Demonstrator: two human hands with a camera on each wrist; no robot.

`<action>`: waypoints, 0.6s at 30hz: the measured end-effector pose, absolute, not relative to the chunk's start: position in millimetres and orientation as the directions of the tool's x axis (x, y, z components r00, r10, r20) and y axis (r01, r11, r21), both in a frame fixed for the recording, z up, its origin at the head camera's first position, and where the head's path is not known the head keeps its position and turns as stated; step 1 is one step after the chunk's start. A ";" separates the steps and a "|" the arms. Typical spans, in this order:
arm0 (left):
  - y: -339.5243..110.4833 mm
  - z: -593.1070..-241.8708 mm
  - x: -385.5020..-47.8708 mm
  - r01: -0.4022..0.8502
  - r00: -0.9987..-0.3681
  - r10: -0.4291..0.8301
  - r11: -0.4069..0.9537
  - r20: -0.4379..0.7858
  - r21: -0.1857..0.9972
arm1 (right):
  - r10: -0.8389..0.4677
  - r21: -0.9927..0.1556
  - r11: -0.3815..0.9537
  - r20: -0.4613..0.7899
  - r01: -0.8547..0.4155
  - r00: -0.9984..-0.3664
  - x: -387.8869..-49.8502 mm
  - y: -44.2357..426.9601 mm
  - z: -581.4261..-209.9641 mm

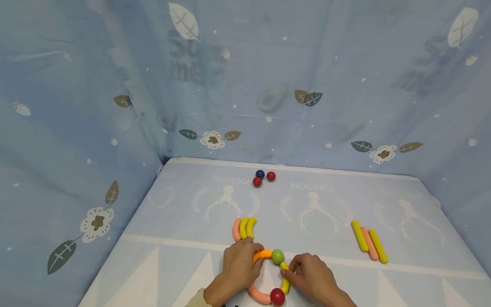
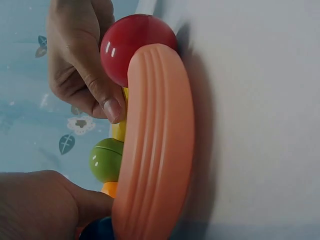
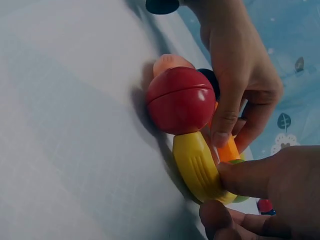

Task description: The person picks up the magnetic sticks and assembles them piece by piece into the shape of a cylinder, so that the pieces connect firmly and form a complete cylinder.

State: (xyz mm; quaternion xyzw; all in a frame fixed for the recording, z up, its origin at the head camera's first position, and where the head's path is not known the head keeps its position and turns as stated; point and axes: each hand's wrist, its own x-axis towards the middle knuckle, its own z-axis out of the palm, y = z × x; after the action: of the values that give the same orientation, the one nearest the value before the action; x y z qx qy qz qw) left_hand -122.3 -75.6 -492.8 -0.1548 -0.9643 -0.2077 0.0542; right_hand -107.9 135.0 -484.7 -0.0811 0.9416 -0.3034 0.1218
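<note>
A ring of curved rods and balls lies on the table in front of me. My left hand (image 1: 239, 263) grips its orange curved rod (image 1: 263, 254) on the left. Opposite, my right hand (image 1: 312, 273) pinches the yellow curved rod (image 1: 285, 285) between thumb and fingers. Between these rods at the far side sits a green ball (image 1: 278, 256). A red ball (image 1: 277, 296) joins the yellow rod to a salmon curved rod (image 1: 259, 295) at the near side. In the left wrist view, a dark blue ball (image 2: 97, 229) shows partly, beside the left hand; the head view hides it.
Beyond my left hand lie a salmon curved rod (image 1: 236, 229) and two yellow curved rods (image 1: 244, 228). Straight yellow rods (image 1: 359, 236) and a salmon one (image 1: 369, 244) lie at right. Two red balls (image 1: 271, 176) and a blue ball (image 1: 260, 174) rest near the back curtain (image 1: 245, 76).
</note>
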 end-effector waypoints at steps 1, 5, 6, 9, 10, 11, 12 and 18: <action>-76.2 -492.8 -122.5 0.321 -0.946 0.277 0.866 0.168 0.384 | -0.224 -0.586 0.806 -0.173 -0.083 -0.959 -108.0 134.2 -484.9; -77.2 -492.7 -123.4 0.319 -0.947 0.276 0.862 0.163 0.394 | -0.210 -0.566 0.819 -0.149 -0.090 -0.966 -109.6 130.6 -486.4; -77.3 -492.7 -123.5 0.316 -0.948 0.274 0.862 0.160 0.396 | -0.209 -0.564 0.821 -0.142 -0.095 -0.968 -110.3 129.8 -486.7; -77.3 -493.2 -123.8 0.307 -0.951 0.265 0.864 0.157 0.399 | -0.205 -0.559 0.822 -0.118 -0.105 -0.972 -112.6 128.4 -487.3; -77.2 -493.2 -123.9 0.305 -0.952 0.265 0.865 0.155 0.399 | -0.204 -0.562 0.820 -0.114 -0.106 -0.972 -113.4 128.3 -487.5; -77.1 -493.2 -124.0 0.304 -0.952 0.264 0.865 0.153 0.399 | -0.204 -0.566 0.817 -0.112 -0.106 -0.973 -114.3 128.1 -487.7; -77.0 -493.3 -124.2 0.302 -0.953 0.263 0.866 0.150 0.398 | -0.202 -0.569 0.815 -0.109 -0.106 -0.973 -115.2 128.2 -487.8; -76.0 -492.6 -125.0 0.291 -0.956 0.260 0.875 0.133 0.387 | -0.190 -0.588 0.804 -0.112 -0.089 -0.975 -120.5 127.1 -487.5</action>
State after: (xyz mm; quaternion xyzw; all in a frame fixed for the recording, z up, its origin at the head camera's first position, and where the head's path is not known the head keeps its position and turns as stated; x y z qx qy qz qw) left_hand -125.0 -76.0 -492.6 -0.1423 -0.9674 -0.2058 0.0386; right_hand -120.5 127.1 -487.5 -0.0738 0.9461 -0.3043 0.0828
